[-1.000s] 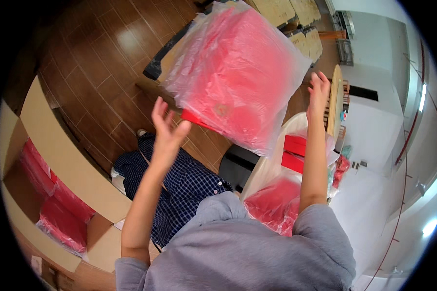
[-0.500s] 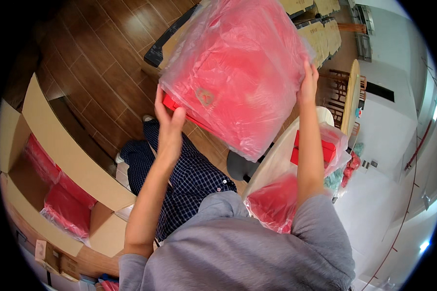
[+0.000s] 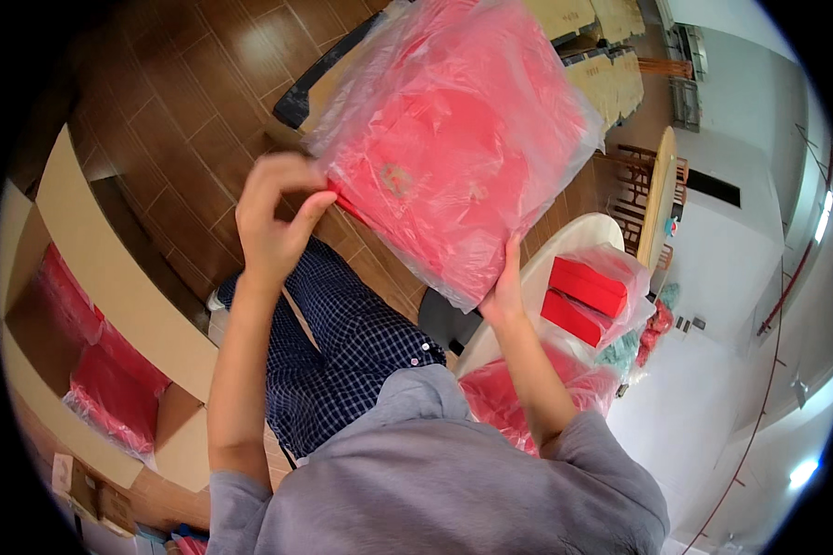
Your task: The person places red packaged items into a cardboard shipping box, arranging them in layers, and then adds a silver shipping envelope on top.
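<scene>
A large red package in clear plastic wrap (image 3: 463, 139) is held up in front of me. My left hand (image 3: 273, 217) is at its left corner, fingers curled over and slightly blurred, the thumb close to a bare red edge. My right hand (image 3: 504, 291) grips the lower right side of the package; its thumb lies along the plastic and most of its fingers are hidden. The wrap is crinkled and loose at the far right edge, and a small gold-coloured emblem shows through it.
At left stands an open cardboard box (image 3: 125, 268) with red plastic-wrapped packages (image 3: 116, 393) inside. Close on my right, a pale round table (image 3: 588, 231) bears bagged red boxes (image 3: 578, 296). Flattened cartons (image 3: 606, 88) lie beyond the package; a black stool (image 3: 449, 319) stands below it.
My right hand has moved from the package's far right edge down to its near lower right side. My left hand has shifted left and up, its fingers now curled at the corner.
</scene>
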### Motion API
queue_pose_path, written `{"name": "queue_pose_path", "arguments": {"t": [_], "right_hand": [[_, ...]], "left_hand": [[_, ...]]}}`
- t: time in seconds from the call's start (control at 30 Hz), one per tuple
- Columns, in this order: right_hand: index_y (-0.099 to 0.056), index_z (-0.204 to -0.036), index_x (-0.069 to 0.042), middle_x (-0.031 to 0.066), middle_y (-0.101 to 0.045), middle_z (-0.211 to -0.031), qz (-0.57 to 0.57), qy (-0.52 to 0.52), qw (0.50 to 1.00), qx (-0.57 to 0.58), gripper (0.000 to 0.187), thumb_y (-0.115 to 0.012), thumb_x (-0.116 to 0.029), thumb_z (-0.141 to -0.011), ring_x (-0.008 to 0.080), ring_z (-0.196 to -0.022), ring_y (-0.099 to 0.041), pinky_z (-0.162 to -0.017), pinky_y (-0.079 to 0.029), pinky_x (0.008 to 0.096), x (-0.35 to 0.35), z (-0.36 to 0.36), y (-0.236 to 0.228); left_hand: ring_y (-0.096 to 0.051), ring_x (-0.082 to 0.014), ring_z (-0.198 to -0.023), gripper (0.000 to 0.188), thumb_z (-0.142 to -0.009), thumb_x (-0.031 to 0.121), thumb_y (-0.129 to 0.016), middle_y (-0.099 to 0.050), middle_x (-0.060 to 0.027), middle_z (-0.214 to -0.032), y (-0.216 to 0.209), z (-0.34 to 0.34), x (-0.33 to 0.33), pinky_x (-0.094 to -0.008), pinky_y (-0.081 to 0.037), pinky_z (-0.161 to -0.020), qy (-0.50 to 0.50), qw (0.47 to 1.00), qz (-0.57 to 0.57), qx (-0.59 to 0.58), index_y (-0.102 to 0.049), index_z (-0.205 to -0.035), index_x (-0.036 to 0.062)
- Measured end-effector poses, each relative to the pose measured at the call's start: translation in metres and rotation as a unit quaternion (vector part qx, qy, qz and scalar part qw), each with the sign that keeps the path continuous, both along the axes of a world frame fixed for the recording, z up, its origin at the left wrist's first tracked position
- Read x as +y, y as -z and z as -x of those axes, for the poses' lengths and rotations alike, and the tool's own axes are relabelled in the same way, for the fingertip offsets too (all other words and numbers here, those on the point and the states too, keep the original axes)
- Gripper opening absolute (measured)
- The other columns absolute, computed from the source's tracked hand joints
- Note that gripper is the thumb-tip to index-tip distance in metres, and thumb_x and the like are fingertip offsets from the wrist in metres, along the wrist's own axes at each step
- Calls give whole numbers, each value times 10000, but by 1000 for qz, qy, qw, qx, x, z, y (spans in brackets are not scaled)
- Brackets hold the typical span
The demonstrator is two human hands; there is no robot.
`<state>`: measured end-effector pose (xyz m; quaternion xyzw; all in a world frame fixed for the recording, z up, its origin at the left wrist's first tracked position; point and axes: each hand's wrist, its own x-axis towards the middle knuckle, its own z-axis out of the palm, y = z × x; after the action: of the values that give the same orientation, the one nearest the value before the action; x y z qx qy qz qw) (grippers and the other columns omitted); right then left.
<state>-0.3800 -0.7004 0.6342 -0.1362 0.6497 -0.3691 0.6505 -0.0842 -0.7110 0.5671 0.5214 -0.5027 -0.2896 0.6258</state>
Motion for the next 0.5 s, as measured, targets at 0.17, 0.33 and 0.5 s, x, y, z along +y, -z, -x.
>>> {"name": "queue_pose_path", "arguments": {"t": [0.17,0.33,0.5], "right_hand": [[-297,-1395,-85,113,-399,-1393,-15,-11,999,-30,718,-450,-566,-885,281,-1269,-394,-1065,-317,442,32,-12,1],[-303,-1394,-92,109,-400,-1392,-19,10,999,-31,730,-569,-475,-833,313,-1268,-386,-1070,-296,481,36,-3,-2],[-307,-1395,-159,103,-388,-1395,-12,57,997,-54,794,-601,-522,-754,308,-1271,-372,-1055,-283,505,21,11,-31]], "left_hand": [[-546,-208,-1094,359,-887,211,-576,-593,-111,-1190,-8,-11,-24,-323,-401,-948,235,950,-155,138,-573,-1196,28],[-544,-132,-748,127,-907,96,-551,-604,-60,-885,-4,23,-9,-234,-437,-674,0,993,-88,84,-627,-905,-6],[-586,-226,-777,125,-828,127,-641,-615,-70,-817,-37,31,-29,-303,-465,-690,16,988,-57,141,-605,-892,27]]}}
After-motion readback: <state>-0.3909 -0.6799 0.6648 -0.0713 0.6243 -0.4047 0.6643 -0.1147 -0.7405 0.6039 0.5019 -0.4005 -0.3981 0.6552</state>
